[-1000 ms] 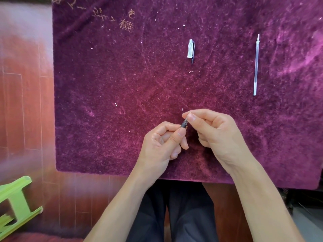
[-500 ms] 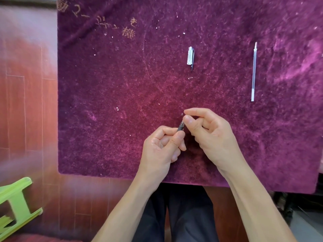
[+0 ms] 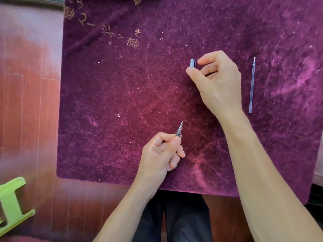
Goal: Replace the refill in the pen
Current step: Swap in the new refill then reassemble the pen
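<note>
Fingers of the left hand [image 3: 160,154] wrap most of the pen [image 3: 179,130], so only its dark grip and metal tip show, pointing up and away over the purple cloth [image 3: 113,102]; the barrel is hidden inside the fist. The pen cap [image 3: 192,63] is partly covered by the right hand [image 3: 216,81], whose thumb and forefinger sit on either side of it, half curled; whether they already pinch the cap or only touch it cannot be told. The spare refill [image 3: 251,84] lies alone on the cloth to the right, well apart from both hands, its thin tip pointing away. Gold marks near the cloth's far edge are too blurred to read, and a green plastic stool [image 3: 12,203] is cut off at the lower left.

Half a second ago both hands met over the pen's tip near the middle of the cloth; now the right hand has gone up to the cap, and the left holds the pen alone
</note>
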`<state>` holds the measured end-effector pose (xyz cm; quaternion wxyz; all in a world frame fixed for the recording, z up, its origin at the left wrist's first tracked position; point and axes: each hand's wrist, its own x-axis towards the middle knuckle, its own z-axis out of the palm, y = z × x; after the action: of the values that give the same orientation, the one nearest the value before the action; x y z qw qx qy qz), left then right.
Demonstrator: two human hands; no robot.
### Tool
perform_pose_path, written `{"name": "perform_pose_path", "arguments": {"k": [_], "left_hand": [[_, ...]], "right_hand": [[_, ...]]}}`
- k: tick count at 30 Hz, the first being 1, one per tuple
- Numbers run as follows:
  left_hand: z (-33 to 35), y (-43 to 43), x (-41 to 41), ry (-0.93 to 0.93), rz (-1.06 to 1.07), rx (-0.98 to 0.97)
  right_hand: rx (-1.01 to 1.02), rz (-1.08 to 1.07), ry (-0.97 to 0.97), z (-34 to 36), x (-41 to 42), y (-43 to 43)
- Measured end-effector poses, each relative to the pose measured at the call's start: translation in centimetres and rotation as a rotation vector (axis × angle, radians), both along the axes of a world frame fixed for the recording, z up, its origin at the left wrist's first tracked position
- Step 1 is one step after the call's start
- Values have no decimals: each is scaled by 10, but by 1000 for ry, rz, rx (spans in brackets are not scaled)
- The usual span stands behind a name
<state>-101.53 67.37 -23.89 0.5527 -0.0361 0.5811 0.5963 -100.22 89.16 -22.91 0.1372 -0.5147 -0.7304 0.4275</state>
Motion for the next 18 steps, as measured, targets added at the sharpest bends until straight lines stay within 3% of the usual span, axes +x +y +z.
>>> {"name": "perform_pose_path", "arguments": {"k": [12, 18], "left_hand": [[4, 2, -2, -17, -6, -18], [6, 3, -2, 1, -9, -31]], "right_hand": [[38, 33, -153, 6, -21, -2], [-38, 5, -91, 5, -18, -2]]}}
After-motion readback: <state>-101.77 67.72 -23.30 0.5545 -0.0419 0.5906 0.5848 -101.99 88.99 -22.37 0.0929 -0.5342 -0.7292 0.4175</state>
